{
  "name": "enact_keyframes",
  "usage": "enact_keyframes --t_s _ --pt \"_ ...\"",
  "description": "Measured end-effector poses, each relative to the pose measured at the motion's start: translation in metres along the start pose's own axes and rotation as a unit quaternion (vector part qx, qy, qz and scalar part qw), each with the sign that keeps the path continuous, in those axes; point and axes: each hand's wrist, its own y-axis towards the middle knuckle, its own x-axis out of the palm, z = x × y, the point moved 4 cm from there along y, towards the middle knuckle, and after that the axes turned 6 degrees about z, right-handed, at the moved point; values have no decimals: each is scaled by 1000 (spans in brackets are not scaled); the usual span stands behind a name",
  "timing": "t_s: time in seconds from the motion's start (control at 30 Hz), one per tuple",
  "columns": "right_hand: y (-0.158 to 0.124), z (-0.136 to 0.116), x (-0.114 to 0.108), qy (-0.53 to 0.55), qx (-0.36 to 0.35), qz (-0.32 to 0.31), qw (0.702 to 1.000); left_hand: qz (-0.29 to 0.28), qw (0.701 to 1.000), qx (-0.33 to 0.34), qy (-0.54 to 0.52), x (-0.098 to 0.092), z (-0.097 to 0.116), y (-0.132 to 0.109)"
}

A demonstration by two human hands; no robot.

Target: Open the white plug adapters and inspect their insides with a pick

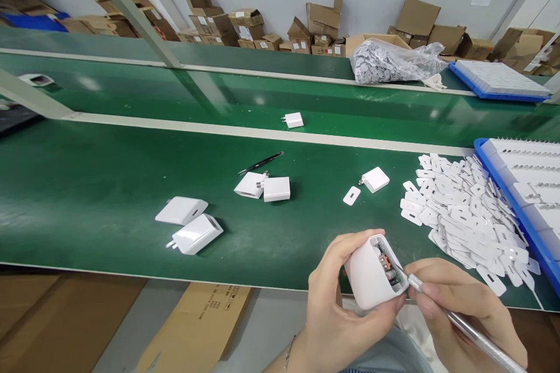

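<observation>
My left hand grips a white charger housing, its open end turned up to the right with electronic parts showing inside. In my right hand is a thin, clear-handled tool, its tip at the rim of the housing's opening. Beyond my hands, a white charger lies beside a loose slotted cover plate. A large pile of similar white plates spreads to the right.
Two chargers lie mid-table near black tweezers, and two more further left. One charger sits on the conveyor strip. Blue-edged trays stand at right; a bag of parts lies behind.
</observation>
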Motion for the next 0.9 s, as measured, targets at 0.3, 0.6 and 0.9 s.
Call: enact_keyframes --t_s 0.3,0.6,0.9 --pt "-2 1 -5 -38 -2 -43 998 -12 1000 -3 -8 0 -2 -1" --pt "-5 9 -3 77 164 102 978 -69 995 77 -1 4 -7 -5" --pt "18 7 1 -60 156 -104 980 -83 995 51 -1 4 -18 -9"
